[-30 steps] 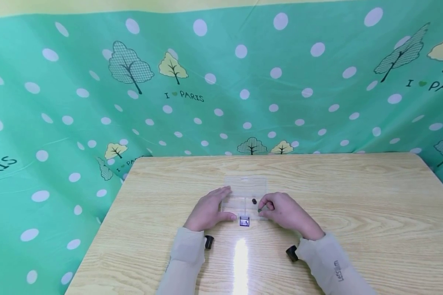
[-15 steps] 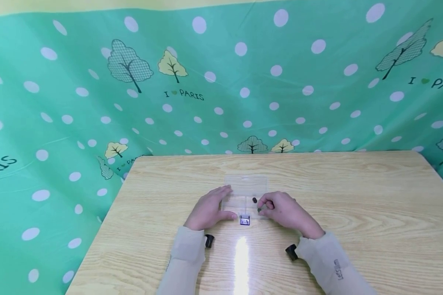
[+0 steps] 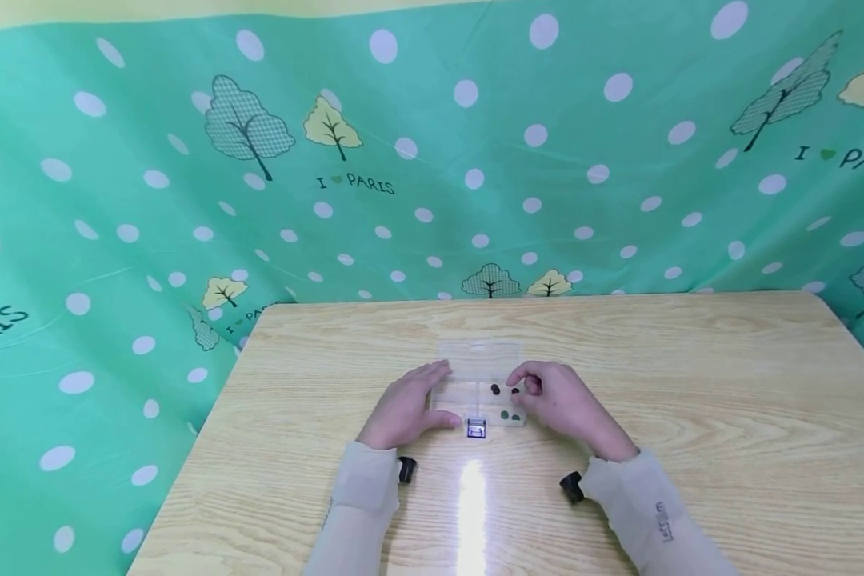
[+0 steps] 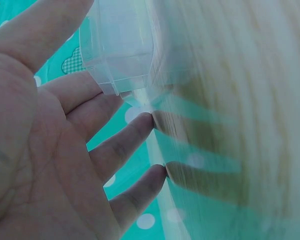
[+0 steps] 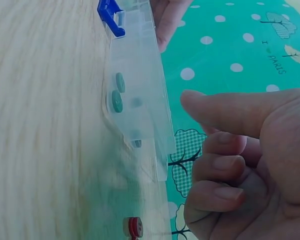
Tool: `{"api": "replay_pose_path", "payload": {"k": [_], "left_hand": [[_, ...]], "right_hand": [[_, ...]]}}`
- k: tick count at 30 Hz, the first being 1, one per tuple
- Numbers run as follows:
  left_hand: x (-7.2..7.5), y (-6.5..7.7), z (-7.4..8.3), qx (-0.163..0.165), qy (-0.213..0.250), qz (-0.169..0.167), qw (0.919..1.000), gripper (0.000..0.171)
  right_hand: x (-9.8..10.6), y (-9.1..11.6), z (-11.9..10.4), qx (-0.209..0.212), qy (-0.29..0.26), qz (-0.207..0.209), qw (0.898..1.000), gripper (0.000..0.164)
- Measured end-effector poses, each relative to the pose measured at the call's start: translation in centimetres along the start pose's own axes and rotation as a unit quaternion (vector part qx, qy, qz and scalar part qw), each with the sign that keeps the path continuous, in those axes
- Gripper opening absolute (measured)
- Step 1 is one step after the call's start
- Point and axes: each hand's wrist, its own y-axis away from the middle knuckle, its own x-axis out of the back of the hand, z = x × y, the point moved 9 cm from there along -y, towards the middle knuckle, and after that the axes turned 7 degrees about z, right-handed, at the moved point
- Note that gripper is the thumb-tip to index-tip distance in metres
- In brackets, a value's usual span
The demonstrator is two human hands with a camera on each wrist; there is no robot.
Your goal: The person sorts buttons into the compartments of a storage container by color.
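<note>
A small clear plastic box [image 3: 455,392] with a divider lies on the table, its clear lid [image 3: 479,360] folded back. At its front edge sits a blue latch [image 3: 477,430]. Green buttons [image 5: 117,101] and dark buttons [image 3: 495,390] lie in the right half. My left hand [image 3: 406,406] is spread along the box's left side, fingers straight, thumb near the front edge. Over the right end hovers my right hand [image 3: 560,402], index finger and thumb apart, other fingers loosely bent. Nothing shows between its fingers.
Red buttons [image 5: 135,227] lie on the wooden table [image 3: 317,360] beyond the box's right end, hidden from the head view. A green dotted curtain [image 3: 432,200] hangs behind the table. Bright glare [image 3: 471,512] falls in front of the box.
My right hand has let go of a green button and shifted up and to the right, uncovering the green buttons and another dark button. The left hand stays put.
</note>
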Motion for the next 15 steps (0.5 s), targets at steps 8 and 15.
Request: {"api": "replay_pose_path", "payload": {"k": [8,15], "left_hand": [[0.0,0.0,0.0,0.002,0.004,-0.004,1.0,0.084],[0.0,0.0,0.0,0.003,0.007,-0.003,1.0,0.082]], "right_hand": [[0.8,-0.1,0.6,-0.013,0.0,0.023,1.0,0.017],[1.9,-0.4,1.2,-0.008,-0.012,0.049,0.999,0.018]]}}
